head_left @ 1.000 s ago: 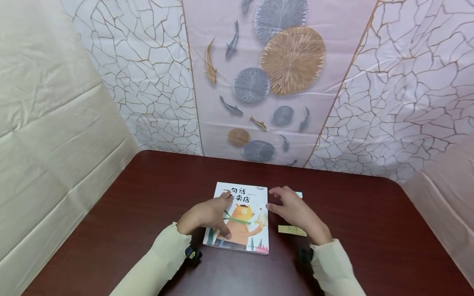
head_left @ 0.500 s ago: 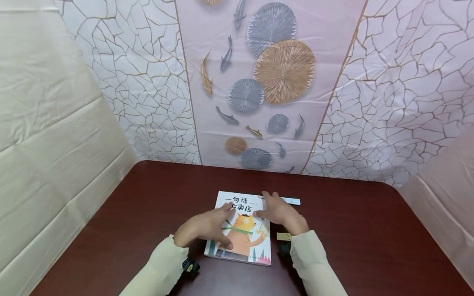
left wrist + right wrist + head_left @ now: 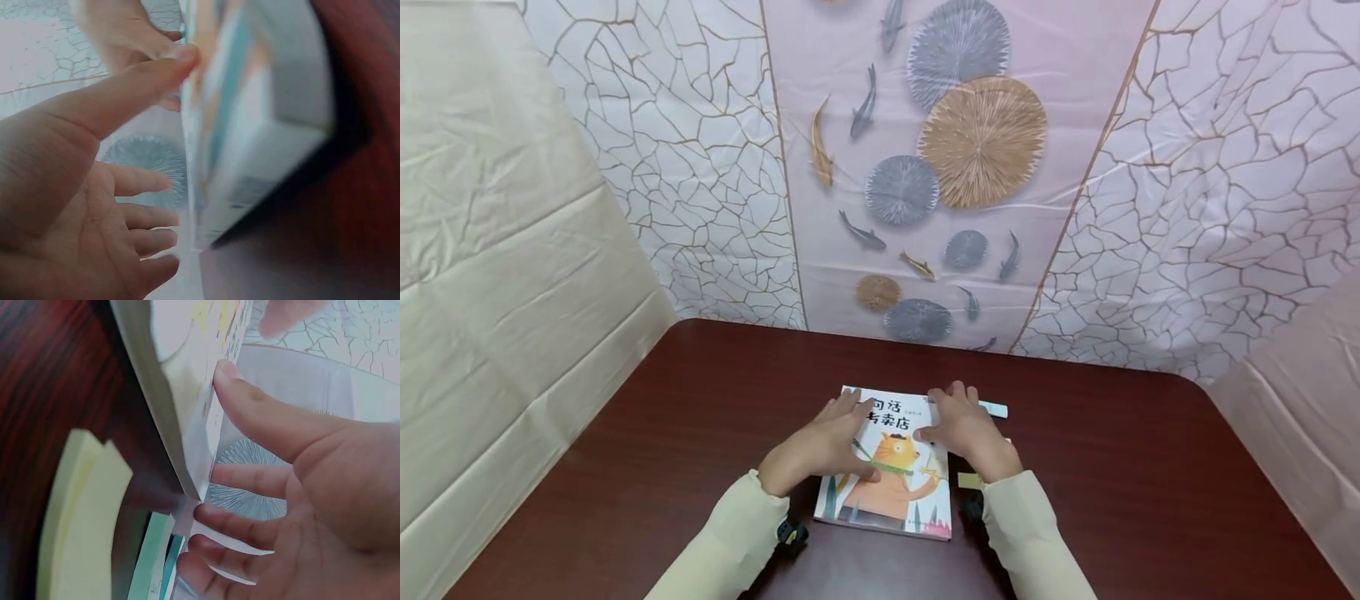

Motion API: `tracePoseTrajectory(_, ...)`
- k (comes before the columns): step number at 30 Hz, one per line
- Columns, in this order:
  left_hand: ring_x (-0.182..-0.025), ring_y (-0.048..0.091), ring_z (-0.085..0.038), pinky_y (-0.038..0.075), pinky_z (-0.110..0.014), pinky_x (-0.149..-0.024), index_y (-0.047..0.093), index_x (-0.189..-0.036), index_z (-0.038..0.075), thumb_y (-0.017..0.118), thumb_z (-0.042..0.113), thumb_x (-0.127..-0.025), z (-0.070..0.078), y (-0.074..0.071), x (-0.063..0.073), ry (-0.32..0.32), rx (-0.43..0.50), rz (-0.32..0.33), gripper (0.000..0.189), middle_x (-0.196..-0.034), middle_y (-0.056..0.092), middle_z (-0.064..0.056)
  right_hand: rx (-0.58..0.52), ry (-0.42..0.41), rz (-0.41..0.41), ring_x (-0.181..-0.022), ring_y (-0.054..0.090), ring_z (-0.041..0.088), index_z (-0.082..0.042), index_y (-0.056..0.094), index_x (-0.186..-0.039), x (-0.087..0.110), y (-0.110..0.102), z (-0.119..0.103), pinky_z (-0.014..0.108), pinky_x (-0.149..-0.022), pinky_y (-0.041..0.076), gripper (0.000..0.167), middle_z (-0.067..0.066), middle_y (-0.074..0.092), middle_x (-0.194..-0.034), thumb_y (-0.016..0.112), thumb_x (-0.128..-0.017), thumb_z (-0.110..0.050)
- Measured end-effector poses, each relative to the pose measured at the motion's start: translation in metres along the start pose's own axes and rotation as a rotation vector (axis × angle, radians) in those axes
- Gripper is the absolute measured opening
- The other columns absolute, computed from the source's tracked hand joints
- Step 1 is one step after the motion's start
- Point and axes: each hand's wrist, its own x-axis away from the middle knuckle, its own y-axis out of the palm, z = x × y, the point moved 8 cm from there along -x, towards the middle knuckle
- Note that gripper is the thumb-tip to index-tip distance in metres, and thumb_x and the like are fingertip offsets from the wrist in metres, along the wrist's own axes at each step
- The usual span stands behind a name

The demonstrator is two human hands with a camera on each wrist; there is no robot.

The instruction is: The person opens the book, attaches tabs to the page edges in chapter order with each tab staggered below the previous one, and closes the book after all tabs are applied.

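A thick picture book [image 3: 895, 500] lies face up on the table, with an orange cartoon animal and black lettering on its white cover. My left hand [image 3: 820, 446] spreads over the left side of the cover. In the left wrist view, its thumb meets the cover of the book [image 3: 281, 100] while the other fingers reach forward, relaxed. Over the upper right corner is my right hand [image 3: 968, 431]. Its thumb rests at the cover of the book [image 3: 187, 406] in the right wrist view, and its fingers extend past the edge. Both palms hide parts of the cover.
Right of the book lies a yellow sticky-note pad [image 3: 970, 481], partly behind the right wrist. A pale blue-green note pad [image 3: 995, 409] sits beyond the right hand. The dark red table [image 3: 1150, 483] meets a patterned cloth backdrop [image 3: 910, 275] at the back.
My right hand has moved left from beside the book to over its upper right corner. My left hand's fingers have shifted slightly up the cover. The head view tilted a little.
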Motion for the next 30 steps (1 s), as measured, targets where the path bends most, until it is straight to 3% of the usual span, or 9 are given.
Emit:
tracePoseTrajectory(5,-0.163,0.010,-0.033,0.026,-0.053,-0.126,0.032,-0.164,0.000,0.088,0.044,-0.086,-0.010,0.012,-0.002,-0.038,0.038,-0.042,0.107,-0.175,0.014,-0.019,0.006,-0.049,0.028,-0.136,0.044,0.047,-0.001,0.060,-0.142,0.003,0.001,-0.005,0.061,-0.108,0.044,0.067,0.026,0.051,-0.145,0.089,-0.088,-0.027)
tracePoseTrajectory(9,-0.163,0.009,-0.030,0.024,-0.051,-0.127,0.031,-0.164,0.001,0.088,0.041,-0.087,-0.006,0.011,0.001,-0.049,0.063,-0.058,0.104,-0.176,0.012,-0.017,-0.051,-0.064,0.049,-0.132,0.041,0.045,-0.001,0.058,-0.137,0.002,-0.002,-0.003,0.062,-0.108,0.038,0.064,0.025,0.048,-0.138,0.090,-0.086,-0.025)
tracePoseTrajectory(15,-0.163,0.009,-0.029,0.024,-0.051,-0.127,0.030,-0.165,0.003,0.088,0.040,-0.087,-0.007,0.006,-0.002,-0.049,0.061,-0.059,0.104,-0.176,0.012,-0.016,-0.397,-0.042,0.115,-0.122,0.055,0.041,0.000,0.037,-0.157,-0.002,-0.023,-0.002,0.051,-0.094,0.053,0.079,0.029,0.032,-0.149,0.082,-0.094,-0.016)
tracePoseTrajectory(18,-0.163,0.013,-0.030,0.025,-0.051,-0.127,0.033,-0.164,0.002,0.089,0.039,-0.086,-0.004,0.003,-0.004,-0.059,0.038,-0.033,0.103,-0.175,0.016,-0.016,-0.571,0.009,0.127,-0.111,0.066,0.038,0.000,0.028,-0.163,0.001,-0.034,0.006,0.048,-0.089,0.058,0.080,0.030,0.037,-0.149,0.073,-0.101,-0.022)
tracePoseTrajectory(21,-0.161,0.022,-0.032,0.029,-0.052,-0.125,0.041,-0.161,0.002,0.091,0.038,-0.084,0.001,0.003,-0.005,-0.068,-0.016,-0.005,0.099,-0.173,0.025,-0.017,-0.696,0.091,0.032,-0.097,0.071,0.031,0.004,0.040,-0.156,0.007,-0.030,0.017,0.043,-0.084,0.062,0.064,0.026,0.055,-0.133,0.064,-0.107,-0.030)
tracePoseTrajectory(24,-0.156,0.034,-0.033,0.038,-0.052,-0.120,0.054,-0.153,0.003,0.093,0.034,-0.083,0.008,0.005,-0.006,-0.066,-0.070,0.025,0.086,-0.168,0.037,-0.018,-0.713,0.114,-0.126,-0.087,0.068,0.025,0.007,0.059,-0.134,0.015,-0.020,0.021,0.039,-0.076,0.063,0.044,0.020,0.064,-0.108,0.057,-0.111,-0.030)
tracePoseTrajectory(27,-0.145,0.047,-0.031,0.048,-0.047,-0.111,0.064,-0.141,0.004,0.094,0.028,-0.081,0.016,0.005,-0.005,-0.051,-0.092,0.055,0.071,-0.158,0.049,-0.016,-0.657,0.064,-0.219,-0.079,0.066,0.024,0.003,0.064,-0.114,0.024,-0.016,0.018,0.037,-0.071,0.062,0.028,0.015,0.065,-0.094,0.056,-0.111,-0.023)
tracePoseTrajectory(30,-0.134,0.053,-0.027,0.052,-0.043,-0.102,0.068,-0.133,0.004,0.095,0.024,-0.079,0.022,0.004,-0.003,-0.021,-0.105,0.079,0.063,-0.149,0.055,-0.014,-0.641,-0.023,-0.253,-0.079,0.066,0.024,0.002,0.059,-0.113,0.032,-0.019,0.009,0.040,-0.073,0.063,0.017,0.014,0.065,-0.095,0.055,-0.111,-0.015)
